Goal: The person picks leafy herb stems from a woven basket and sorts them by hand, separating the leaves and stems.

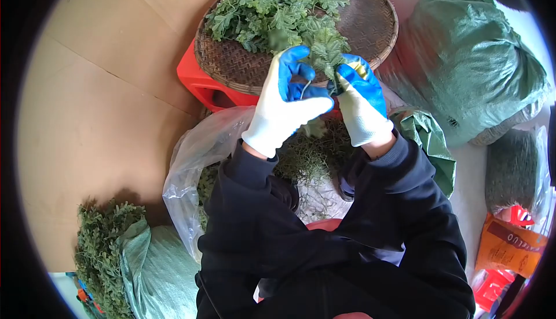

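Observation:
Both my hands wear white gloves with blue-coated palms and fingers. My right hand (362, 90) pinches the lower stems of a green leafy sprig (328, 49), whose leaves point up over the basket's near edge. Just left of it, my left hand (289, 90) is curved with its fingers and thumb apart. A thin pale stem (306, 89) shows in the gap by its fingers; whether it is gripped I cannot tell. Behind the hands, a heap of leafy green sprigs (260, 15) covers the left part of a round woven basket tray (370, 17).
The tray rests on a red plastic stool (191, 75). Below my hands lie loose stems (313, 157) and a clear plastic bag (185, 168). Full green sacks stand at right (475, 64) and lower left (162, 267), the latter spilling greenery (104, 249). Cardboard (116, 104) lines the left.

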`<action>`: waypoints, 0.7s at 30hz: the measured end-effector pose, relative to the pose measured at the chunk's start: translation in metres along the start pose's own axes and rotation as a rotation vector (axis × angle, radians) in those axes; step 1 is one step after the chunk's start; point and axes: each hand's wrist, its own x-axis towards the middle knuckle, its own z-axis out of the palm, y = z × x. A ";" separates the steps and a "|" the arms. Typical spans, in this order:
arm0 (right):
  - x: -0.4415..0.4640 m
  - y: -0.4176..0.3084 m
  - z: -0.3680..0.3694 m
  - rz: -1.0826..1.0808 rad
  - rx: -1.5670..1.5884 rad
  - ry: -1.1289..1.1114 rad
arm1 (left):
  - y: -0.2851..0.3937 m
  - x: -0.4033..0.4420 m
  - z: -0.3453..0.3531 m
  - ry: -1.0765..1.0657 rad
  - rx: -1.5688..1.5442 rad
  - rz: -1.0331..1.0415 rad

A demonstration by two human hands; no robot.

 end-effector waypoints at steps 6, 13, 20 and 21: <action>-0.006 -0.008 -0.003 0.029 -0.064 0.084 | 0.002 -0.003 0.003 -0.033 0.335 -0.009; -0.002 0.011 -0.015 0.468 0.392 0.044 | -0.011 -0.005 0.008 -0.190 0.238 0.042; -0.003 0.006 -0.012 0.518 0.486 -0.056 | -0.012 -0.008 0.009 -0.204 0.268 0.010; -0.003 -0.003 -0.009 0.536 0.504 -0.013 | -0.012 -0.008 0.011 -0.188 0.290 0.023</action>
